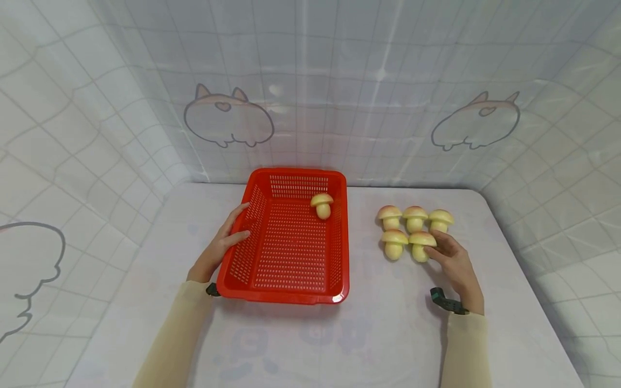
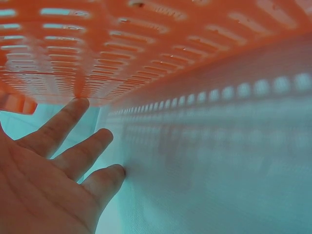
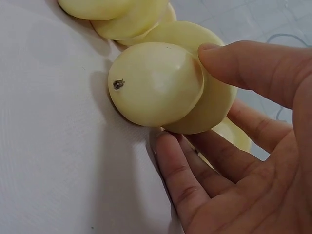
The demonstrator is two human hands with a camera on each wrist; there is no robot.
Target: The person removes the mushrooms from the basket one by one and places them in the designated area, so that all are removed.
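Observation:
A red plastic basket (image 1: 291,296) with slotted walls stands left of centre on the table, with one yellow toy mushroom (image 1: 322,206) lying in its far right corner. My left hand (image 1: 220,250) holds the basket's left rim, thumb and a finger over the edge. In the left wrist view, other fingers (image 2: 90,151) stretch out below the basket's outer wall. To the right, several more mushrooms stand in two rows. My right hand (image 1: 453,261) grips the near right mushroom (image 3: 151,85), thumb on its cap and fingers around the far side and below.
The remaining mushrooms (image 1: 394,245) sit close beside the gripped one, some with reddish caps. White tile-patterned sheeting (image 1: 339,108) rises behind the table (image 1: 378,334) and along both sides. Each wrist wears a dark strap (image 1: 448,303).

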